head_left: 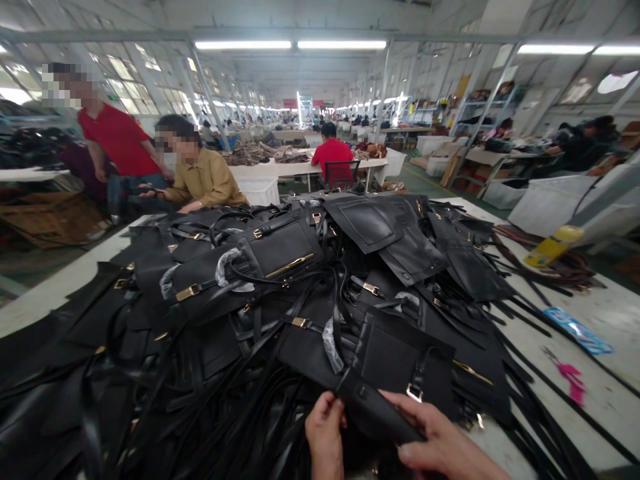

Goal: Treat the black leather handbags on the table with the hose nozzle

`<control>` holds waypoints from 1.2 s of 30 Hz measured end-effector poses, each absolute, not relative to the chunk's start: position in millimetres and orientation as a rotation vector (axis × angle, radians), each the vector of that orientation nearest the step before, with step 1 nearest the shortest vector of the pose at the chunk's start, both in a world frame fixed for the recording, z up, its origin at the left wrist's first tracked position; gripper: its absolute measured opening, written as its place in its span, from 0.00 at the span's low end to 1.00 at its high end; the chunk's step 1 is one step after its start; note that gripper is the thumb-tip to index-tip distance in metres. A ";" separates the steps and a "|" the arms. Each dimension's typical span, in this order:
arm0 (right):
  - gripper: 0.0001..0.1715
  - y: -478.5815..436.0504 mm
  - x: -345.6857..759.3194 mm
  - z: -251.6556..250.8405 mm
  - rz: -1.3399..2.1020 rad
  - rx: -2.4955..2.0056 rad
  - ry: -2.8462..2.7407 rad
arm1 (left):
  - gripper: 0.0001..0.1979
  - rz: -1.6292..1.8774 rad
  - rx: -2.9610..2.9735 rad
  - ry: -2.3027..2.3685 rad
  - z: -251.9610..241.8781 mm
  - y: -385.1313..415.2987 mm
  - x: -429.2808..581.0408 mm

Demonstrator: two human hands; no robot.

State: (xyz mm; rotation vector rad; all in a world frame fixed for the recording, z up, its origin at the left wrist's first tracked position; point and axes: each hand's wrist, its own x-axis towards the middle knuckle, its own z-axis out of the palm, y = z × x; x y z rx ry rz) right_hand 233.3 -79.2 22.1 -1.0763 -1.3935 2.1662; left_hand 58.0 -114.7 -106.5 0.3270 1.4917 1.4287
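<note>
At the front edge of the heap, a black leather bag panel [373, 407] is held between both hands. My left hand [325, 433] pinches its left corner, fingers closed. On its right side, my right hand [433, 430] grips the folded edge, thumb below and fingers above. Just beyond lies a black bag piece [400, 353] with a gold buckle [415, 392] and a gold zipper [473, 372]. A handle wrapped in clear plastic [331, 347] rests to the left of it. The lower part of the held panel is cut off by the frame.
Black bag pieces with straps [200, 287] pile high across the white table [540, 427]. Pink-handled scissors [570, 380], a blue packet [577, 330] and a yellow bottle [554, 247] lie at the right. A person in a tan shirt [207, 180] sits at the far left edge.
</note>
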 end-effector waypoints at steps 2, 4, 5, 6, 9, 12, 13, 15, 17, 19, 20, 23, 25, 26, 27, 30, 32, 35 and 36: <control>0.38 -75.3 225.2 18.7 2.115 -1.132 -1.442 | 0.13 1.409 0.380 1.522 -106.4 -116.8 57.8; 0.39 -71.8 220.8 17.3 2.071 -1.178 -1.485 | 0.13 1.396 0.416 1.544 -105.6 -117.8 57.9; 0.39 -71.0 221.0 18.1 2.063 -1.185 -1.488 | 0.13 1.393 0.427 1.553 -105.0 -117.6 57.8; 0.39 -71.0 222.8 19.9 2.065 -1.175 -1.476 | 0.12 1.391 0.435 1.561 -104.4 -117.1 57.4; 0.38 -74.2 233.4 29.0 2.120 -1.091 -1.416 | 0.13 1.391 0.455 1.583 -102.7 -114.7 55.4; 0.37 -76.3 238.5 36.6 2.209 -1.061 -1.368 | 0.11 1.393 0.490 1.602 -103.0 -114.5 52.3; 0.37 -75.7 237.3 37.4 2.238 -1.064 -1.349 | 0.11 1.393 0.503 1.614 -103.7 -115.1 50.9; 0.37 -72.8 231.0 35.7 2.283 -1.058 -1.301 | 0.11 1.380 0.520 1.633 -105.6 -116.9 47.5; 0.38 -68.8 221.8 30.6 2.320 -1.034 -1.287 | 0.13 1.359 0.522 1.643 -107.4 -118.9 43.7; 0.39 -65.9 212.7 24.7 2.342 -1.018 -1.313 | 0.16 1.355 0.495 1.638 -108.7 -121.3 40.8; 0.39 -65.2 209.4 22.3 2.338 -1.019 -1.335 | 0.17 1.356 0.483 1.630 -109.4 -122.7 39.8; 0.40 -65.3 209.3 18.6 2.254 -1.048 -1.369 | 0.17 1.372 0.438 1.608 -113.3 -128.1 38.7; 0.40 -64.2 219.3 17.6 2.173 -1.082 -1.345 | 0.17 1.398 0.404 1.584 -117.6 -131.0 38.5; 0.40 -62.3 226.6 16.8 2.135 -1.103 -1.322 | 0.18 1.423 0.360 1.562 -119.7 -131.5 38.7; 0.40 -59.4 234.6 15.5 2.098 -1.129 -1.301 | 0.20 1.449 0.306 1.529 -121.3 -131.1 39.1; 0.40 -44.0 255.0 9.6 1.997 -1.220 -1.304 | 0.27 1.450 0.199 1.485 -121.5 -123.9 42.3; 0.39 -29.2 260.5 5.6 1.961 -1.254 -1.358 | 0.27 1.385 0.233 1.576 -117.6 -115.9 45.1; 0.36 -3.1 254.2 0.5 1.970 -1.274 -1.419 | 0.22 1.303 0.320 1.739 -108.4 -105.8 48.3; 0.35 6.2 249.0 -1.3 1.977 -1.281 -1.429 | 0.21 1.292 0.344 1.772 -105.0 -104.0 48.8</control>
